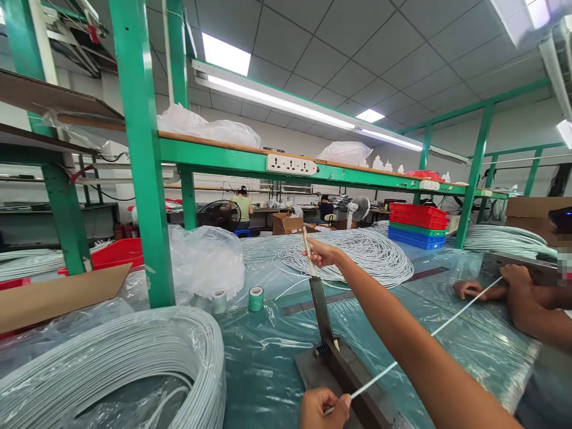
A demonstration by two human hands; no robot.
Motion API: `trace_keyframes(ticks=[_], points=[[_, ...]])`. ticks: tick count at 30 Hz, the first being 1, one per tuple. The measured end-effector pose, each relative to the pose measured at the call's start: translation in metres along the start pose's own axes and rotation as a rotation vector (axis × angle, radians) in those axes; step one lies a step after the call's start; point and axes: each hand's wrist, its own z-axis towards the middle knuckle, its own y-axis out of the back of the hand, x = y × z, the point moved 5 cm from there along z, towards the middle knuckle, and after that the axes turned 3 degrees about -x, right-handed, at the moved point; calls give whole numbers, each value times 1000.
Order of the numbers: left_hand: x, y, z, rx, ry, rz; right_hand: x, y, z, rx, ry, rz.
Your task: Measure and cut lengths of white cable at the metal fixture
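Note:
At the bottom, my left hand (322, 409) pinches a thin white cable (413, 350) between thumb and fingers. The cable runs up to the right, stretched straight to a co-worker's hand (516, 276). My right hand (322, 252) is wrapped round the raised handle of a lever cutter (320, 307), its arm reaching over the cable. The cutter's metal base lies on the bench, with a spring at the pivot. Near my right hand lies a loose coil of white cable (357, 253). A larger cable coil (179, 339) sits to the left of my left hand.
Two tape rolls, one green (256, 299), stand beside a clear plastic bag (205, 262). A steel ruler (308, 302) lies behind the cutter. Stacked red, green and blue trays (417, 226) stand at the back right. A green shelf post (149, 179) rises at the left.

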Motion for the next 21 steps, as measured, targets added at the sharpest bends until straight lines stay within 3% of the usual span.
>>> trace_keyframes(ticks=[6, 12, 17, 21], points=[[-9, 1, -6, 48, 30, -131, 6, 8, -31, 22, 54, 55], [-21, 6, -11, 61, 52, -184, 4, 20, -120, 149, 168, 123], [-35, 11, -17, 76, 65, -184, -34, 16, -216, 156, 82, 135], [-44, 14, -20, 85, 68, -178, -81, 5, -267, 44, -2, 124]])
